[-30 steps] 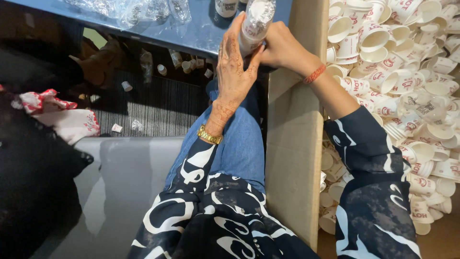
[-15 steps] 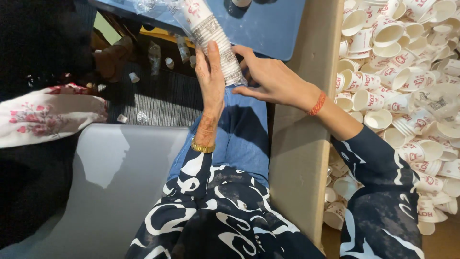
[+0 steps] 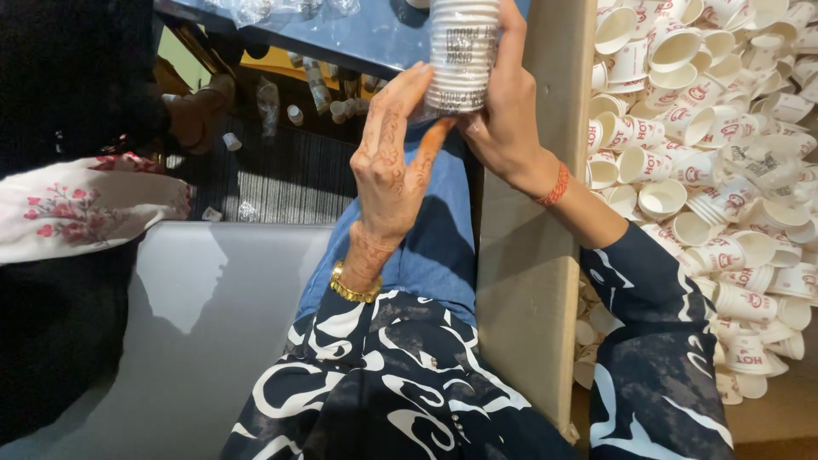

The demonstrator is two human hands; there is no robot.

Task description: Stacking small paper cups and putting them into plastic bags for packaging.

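Observation:
A tall stack of nested white paper cups [image 3: 462, 53] stands upright at the top middle of the head view, its upper end cut off by the frame. My right hand [image 3: 509, 111] wraps around the stack's right side and grips it. My left hand [image 3: 394, 158], patterned with henna and with a gold bangle at the wrist, presses flat fingers against the stack's lower left side. Both hands hover over my lap in blue trousers [image 3: 430, 247].
A cardboard box wall [image 3: 532, 281] runs down beside my right arm, and behind it lies a heap of loose white paper cups [image 3: 707, 170]. A blue table [image 3: 358, 34] is ahead. Another person's floral sleeve [image 3: 85, 209] rests at left over a grey seat [image 3: 204, 324].
The cup stack swung from tilting left to upright and shifted right. My right hand moved up to grip its side, and my left hand followed to its lower left.

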